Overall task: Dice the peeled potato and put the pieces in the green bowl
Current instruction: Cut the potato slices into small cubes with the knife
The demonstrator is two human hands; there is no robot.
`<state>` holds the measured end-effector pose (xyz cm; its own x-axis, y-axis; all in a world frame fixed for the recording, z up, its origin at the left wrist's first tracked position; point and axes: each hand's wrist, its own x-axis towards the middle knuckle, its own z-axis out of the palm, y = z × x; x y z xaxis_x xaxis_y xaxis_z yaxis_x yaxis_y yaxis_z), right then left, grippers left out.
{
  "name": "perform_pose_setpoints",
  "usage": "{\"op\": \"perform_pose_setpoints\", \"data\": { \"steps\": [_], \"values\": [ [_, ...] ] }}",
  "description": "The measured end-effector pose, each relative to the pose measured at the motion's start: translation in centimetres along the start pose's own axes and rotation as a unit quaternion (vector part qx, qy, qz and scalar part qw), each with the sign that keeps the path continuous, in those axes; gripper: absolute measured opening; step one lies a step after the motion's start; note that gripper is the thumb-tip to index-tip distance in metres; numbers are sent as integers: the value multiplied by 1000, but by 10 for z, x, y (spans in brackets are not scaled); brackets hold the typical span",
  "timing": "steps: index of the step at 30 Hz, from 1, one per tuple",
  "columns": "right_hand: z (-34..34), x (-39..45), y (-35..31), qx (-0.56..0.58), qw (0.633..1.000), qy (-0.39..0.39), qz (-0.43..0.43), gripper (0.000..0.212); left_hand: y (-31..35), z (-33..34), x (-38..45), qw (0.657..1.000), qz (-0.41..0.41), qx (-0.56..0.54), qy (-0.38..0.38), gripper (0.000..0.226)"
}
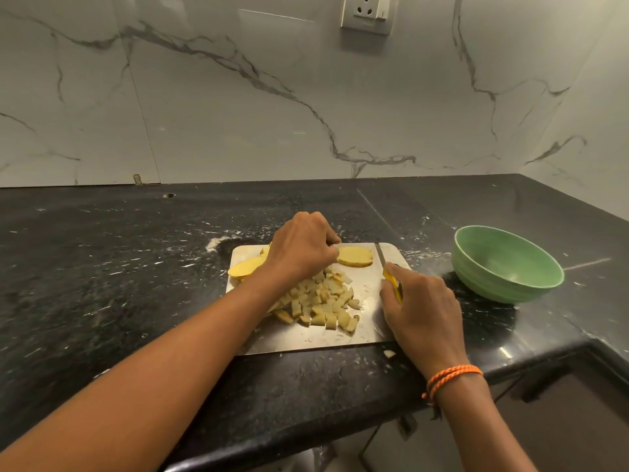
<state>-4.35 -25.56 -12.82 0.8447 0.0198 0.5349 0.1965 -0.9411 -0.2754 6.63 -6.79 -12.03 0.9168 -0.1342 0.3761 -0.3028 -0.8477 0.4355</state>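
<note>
A steel cutting board [367,330] lies on the black counter. On its near half sits a pile of diced potato [321,303]. A stack of yellow potato slices [355,256] lies at the board's far edge, and my left hand [301,248] pinches its left end with curled fingers. More slices [243,267] lie at the board's left edge, partly under my left wrist. My right hand [420,306] grips the yellow handle of a knife [380,255], whose blade points away just right of the slice stack. The green bowl [503,264] stands to the right of the board with nothing in it.
One small potato bit [389,353] lies on the counter in front of the board. The counter's front edge runs close below, stepping back at the right. A marble wall with a socket [367,11] rises behind the counter.
</note>
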Motion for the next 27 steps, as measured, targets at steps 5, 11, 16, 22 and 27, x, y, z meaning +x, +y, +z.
{"op": "perform_pose_setpoints", "data": {
  "steps": [5, 11, 16, 22, 27],
  "values": [
    [5, 0, -3, 1, 1000, -23, -15, 32, 2, 2, -1, 1000, -4, -7, -15, 19],
    [4, 2, 1, 18, 1000, -1, -2, 31, 1, 3, -2, 1000, 8, -14, -10, 17],
    [5, 1, -1, 6, 1000, 0, -4, 35, 3, 9, -1, 998, 16, 22, -55, 33],
    [5, 1, -2, -1, 1000, -15, -4, 26, -2, 5, 1, 998, 5, 10, -67, 35],
    [5, 1, -1, 4, 1000, -21, -1, 33, -2, 6, 3, 998, -3, -5, -65, 37]
  ]
}}
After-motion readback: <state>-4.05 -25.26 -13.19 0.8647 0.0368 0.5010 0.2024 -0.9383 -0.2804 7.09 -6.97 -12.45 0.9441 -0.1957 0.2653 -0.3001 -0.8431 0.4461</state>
